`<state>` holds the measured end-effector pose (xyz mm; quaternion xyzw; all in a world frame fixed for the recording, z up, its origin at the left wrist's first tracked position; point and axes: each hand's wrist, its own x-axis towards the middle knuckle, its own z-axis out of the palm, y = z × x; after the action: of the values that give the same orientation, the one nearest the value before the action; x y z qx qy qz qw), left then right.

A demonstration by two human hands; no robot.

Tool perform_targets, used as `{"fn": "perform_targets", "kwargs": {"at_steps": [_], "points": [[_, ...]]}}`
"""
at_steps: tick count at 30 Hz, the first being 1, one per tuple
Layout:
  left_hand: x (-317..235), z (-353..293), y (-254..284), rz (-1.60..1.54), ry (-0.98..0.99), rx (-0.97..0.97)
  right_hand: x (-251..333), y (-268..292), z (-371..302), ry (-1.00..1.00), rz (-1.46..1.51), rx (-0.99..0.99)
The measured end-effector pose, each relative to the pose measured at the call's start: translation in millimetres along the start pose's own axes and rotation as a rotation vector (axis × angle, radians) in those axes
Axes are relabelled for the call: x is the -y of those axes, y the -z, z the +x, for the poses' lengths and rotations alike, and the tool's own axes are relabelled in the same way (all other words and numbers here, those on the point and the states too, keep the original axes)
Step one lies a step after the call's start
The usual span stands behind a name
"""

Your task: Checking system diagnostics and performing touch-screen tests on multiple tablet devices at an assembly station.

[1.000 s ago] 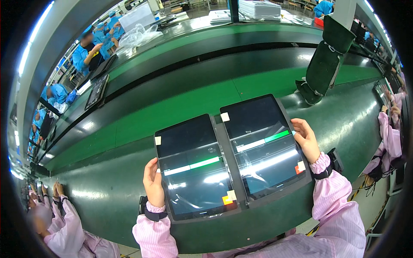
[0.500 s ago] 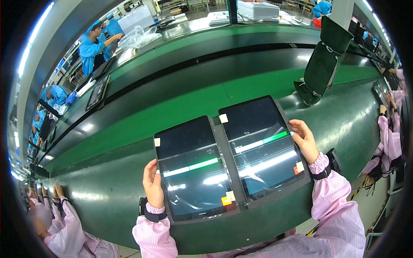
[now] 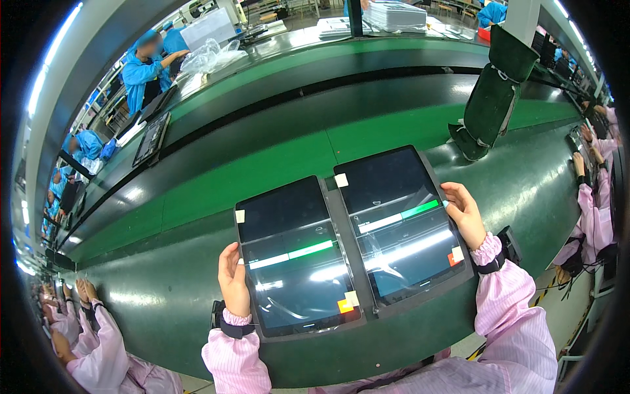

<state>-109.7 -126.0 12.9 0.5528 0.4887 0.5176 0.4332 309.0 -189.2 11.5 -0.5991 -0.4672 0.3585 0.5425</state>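
Two dark tablets lie side by side, both screens lit with a white and green bar. My left hand (image 3: 233, 281) grips the outer edge of the left tablet (image 3: 298, 272), thumb at the rim. Around the outer edge of the right tablet (image 3: 397, 246), my right hand (image 3: 464, 213) is closed, with its thumb near the screen. Grey-black backing (image 3: 352, 253) shows beneath and between the tablets. Pale tape pieces (image 3: 340, 180) are stuck on their corners, and an orange patch (image 3: 345, 306) shows near the bottom of the left screen. Fingers under the edges are partly hidden.
A dark green stand (image 3: 489, 98) rises at the back right of the green workbench (image 3: 151, 289). Beyond runs a green conveyor strip (image 3: 275, 164), with another device (image 3: 151, 139) at far left. Co-workers in pink sleeves (image 3: 108, 341) sit on both sides.
My hands and both tablets stay in place. The conveyor strip's seam has shifted left, and the device at far left has moved slightly right. Co-workers' hands on both sides have moved slightly.
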Motion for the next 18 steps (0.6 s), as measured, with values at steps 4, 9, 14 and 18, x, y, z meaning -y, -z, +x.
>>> {"fn": "perform_targets", "kwargs": {"at_steps": [4, 9, 14, 18], "points": [[1, -1, -1, 0.018, -0.015, -0.022, 3, -1, -1, 0.012, -0.007, 0.004], [8, 1, 9, -0.058, 0.014, 0.002, 5, -2, -1, 0.023, -0.028, 0.0], [-26, -4, 21, 0.044, 0.105, 0.186, 17, 1, -4, 0.29, -0.174, -0.182], [-23, -16, 38, 0.149, 0.046, 0.44, 55, -13, -29, 0.612, -0.433, 0.1]]}}
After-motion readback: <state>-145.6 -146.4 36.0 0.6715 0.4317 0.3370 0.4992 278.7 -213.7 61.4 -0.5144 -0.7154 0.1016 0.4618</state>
